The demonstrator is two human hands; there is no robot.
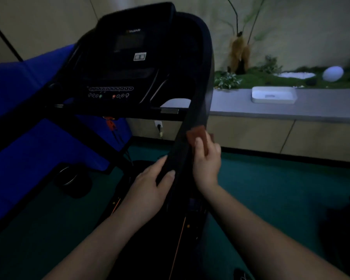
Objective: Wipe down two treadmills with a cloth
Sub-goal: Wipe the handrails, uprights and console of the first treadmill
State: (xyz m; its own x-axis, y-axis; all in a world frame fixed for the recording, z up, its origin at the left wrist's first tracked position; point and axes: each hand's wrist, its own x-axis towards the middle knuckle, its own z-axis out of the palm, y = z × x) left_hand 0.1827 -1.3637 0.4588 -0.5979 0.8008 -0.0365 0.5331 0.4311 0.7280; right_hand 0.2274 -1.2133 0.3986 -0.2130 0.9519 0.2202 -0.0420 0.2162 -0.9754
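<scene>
In a dim room, I stand at the black treadmill [129,63], both bare arms reaching forward to its right handrail [192,126], which slopes down from the console [127,47] toward me. My right hand [207,160] pinches a small reddish-brown cloth [197,134] between thumb and curled fingers and presses it against the rail's outer edge, about midway down the rail. My left hand [150,182] grips the same rail just below, thumb lying on its top face and fingers wrapped to the inner side; the 2 hands sit near each other on opposite sides of the bar without touching.

The console's button rows [110,91] show a green and a red dot among pale rings, and a small white label [139,56] sits above them. The treadmill deck [160,229] runs dark beneath my forearms, edged with thin orange lines. Left of the machine lies a blue pad [28,110]. Green flooring [271,188] spreads to the right, up to a low wooden cabinet [271,136] with a grey top. On that top rests a white tray [274,94]. Behind it are moss, small plants [227,79] and a pale egg-shaped lamp [332,73]. A wall socket [158,124] with a plug shows below the console.
</scene>
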